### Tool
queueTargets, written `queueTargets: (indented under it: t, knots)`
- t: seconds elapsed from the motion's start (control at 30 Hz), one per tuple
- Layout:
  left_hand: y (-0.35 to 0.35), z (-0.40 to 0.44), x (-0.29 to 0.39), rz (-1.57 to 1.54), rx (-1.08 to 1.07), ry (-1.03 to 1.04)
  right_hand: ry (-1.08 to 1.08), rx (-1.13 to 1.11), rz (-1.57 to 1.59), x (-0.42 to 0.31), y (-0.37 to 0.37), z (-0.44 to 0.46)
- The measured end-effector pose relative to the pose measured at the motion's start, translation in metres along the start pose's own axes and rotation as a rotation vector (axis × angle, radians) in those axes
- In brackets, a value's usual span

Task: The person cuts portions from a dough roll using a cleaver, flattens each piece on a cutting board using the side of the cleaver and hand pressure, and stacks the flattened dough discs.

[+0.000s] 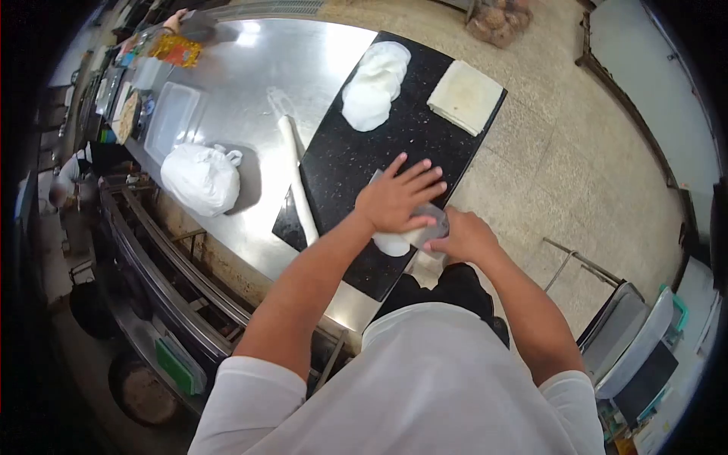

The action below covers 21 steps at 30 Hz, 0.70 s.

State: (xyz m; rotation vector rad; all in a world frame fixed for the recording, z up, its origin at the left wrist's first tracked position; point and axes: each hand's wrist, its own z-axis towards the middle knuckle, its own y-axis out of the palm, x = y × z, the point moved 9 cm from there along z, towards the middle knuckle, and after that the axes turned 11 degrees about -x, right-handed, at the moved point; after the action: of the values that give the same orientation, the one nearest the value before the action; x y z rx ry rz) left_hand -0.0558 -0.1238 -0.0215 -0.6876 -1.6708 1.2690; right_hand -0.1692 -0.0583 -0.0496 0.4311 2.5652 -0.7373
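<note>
My left hand [398,199] lies flat with its fingers spread on top of a wide, flat, greyish blade [434,215] that looks like a cleaver, on the black stone board [341,167]. My right hand [469,236] is closed at the blade's near end by the board's edge; the grip is mostly hidden. A round white dough piece [392,245] shows just below my left hand. A long white dough rope [296,178] lies along the board's left edge. Thin white dough rounds [373,87] overlap in a pile at the far end.
A folded cream cloth [465,97] sits at the board's far right corner. On the steel table [303,53] stand a knotted white plastic bag [201,180] and a clear plastic tray [173,117]. Another person [76,171] is at the far left. A brown sack [498,23] rests on the floor.
</note>
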Motion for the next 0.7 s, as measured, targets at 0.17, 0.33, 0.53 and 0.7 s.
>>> queueTargets:
  t: [0.17, 0.33, 0.53, 0.7]
  knots:
    - [0.03, -0.027, 0.04, -0.006, -0.153, 0.03, -0.098, -0.003, 0.25, 0.019, 0.079, -0.027]
    - [0.029, -0.007, 0.046, -0.057, -0.17, 0.1, 0.051, 0.071, 0.333, 0.023, 0.065, -0.036]
    - [-0.012, 0.022, -0.022, 0.059, -0.036, 0.045, 0.038, 0.198, 0.055, -0.006, -0.008, 0.004]
    - [0.033, -0.019, 0.069, -0.11, -0.228, 0.148, -0.03, -0.004, 0.277, 0.027, 0.094, -0.041]
